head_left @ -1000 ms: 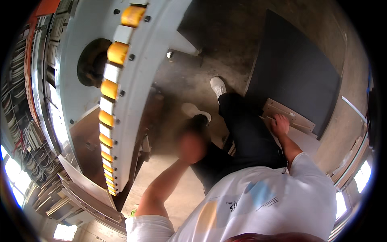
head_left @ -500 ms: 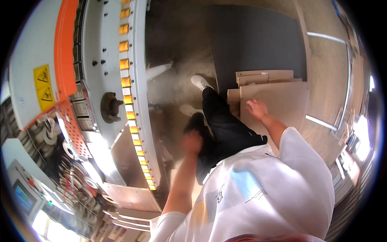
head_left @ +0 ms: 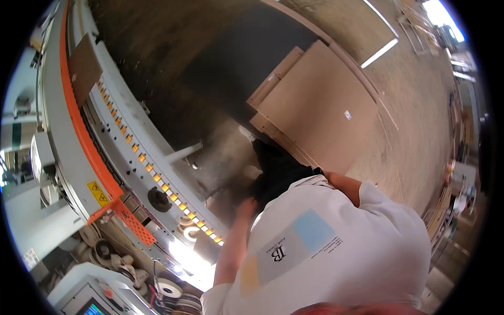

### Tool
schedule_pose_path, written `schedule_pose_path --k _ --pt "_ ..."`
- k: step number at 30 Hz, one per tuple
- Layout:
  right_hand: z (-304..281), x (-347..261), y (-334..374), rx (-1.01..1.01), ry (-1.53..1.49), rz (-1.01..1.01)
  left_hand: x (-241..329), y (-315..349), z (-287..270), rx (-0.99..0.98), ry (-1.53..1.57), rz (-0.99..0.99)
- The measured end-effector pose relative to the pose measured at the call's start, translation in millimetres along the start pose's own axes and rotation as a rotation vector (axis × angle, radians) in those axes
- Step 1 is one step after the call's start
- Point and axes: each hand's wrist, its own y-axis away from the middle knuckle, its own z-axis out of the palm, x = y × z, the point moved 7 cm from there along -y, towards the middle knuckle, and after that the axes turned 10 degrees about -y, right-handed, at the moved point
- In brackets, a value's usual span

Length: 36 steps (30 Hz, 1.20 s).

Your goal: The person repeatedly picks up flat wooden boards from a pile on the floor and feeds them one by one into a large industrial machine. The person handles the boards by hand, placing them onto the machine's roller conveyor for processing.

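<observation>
1. Concrete floor is spreading across the workshop, daylight glaring at the upper right.
2. Left hand is hanging low beside the dark trousers; its fingers are blurring into shadow, so cannot tell whether they are spreading, curling or holding anything.
3. Right forearm is reaching out of the white T-shirt toward the brown boards; the right hand itself is hiding from view, so cannot tell its spread or contact.
4. Brown boards are lying flat in a stack ahead and to the right, just beyond that forearm; a large one is topping the pile, a small white label sitting on it, narrower pieces showing along its left side.
5. Light shoe is standing just left of the stack.
6. Dark grey sheet is stretching out beyond the boards.
7. Roller rail, yellow and white, is running diagonally along the machine at left; its lower end is lying near the left hand, a gap showing between.
8. Orange guard is edging the machine; a yellow warning sticker is sitting beside it, a brown panel overlapping it higher up.
9. Control console is standing at lower left, a white roll lying alongside.
</observation>
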Motion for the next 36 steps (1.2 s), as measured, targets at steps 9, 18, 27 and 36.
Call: schedule_pose_path --k 9,18,27,36 --pt "-34 100 66 0.164 -0.218 -0.062 2 24 12 0.009 -0.138 0.231" --pt "-57 136 75 0.2 -0.296 -0.076 42 0 13 -0.147 -0.173 0.033" --pt "-106 182 71 0.252 -0.475 -0.126 66 -68 30 -0.026 -0.295 0.313" --pt "-173 166 35 0.317 0.154 -0.119 121 4 26 -0.068 -0.264 0.088"
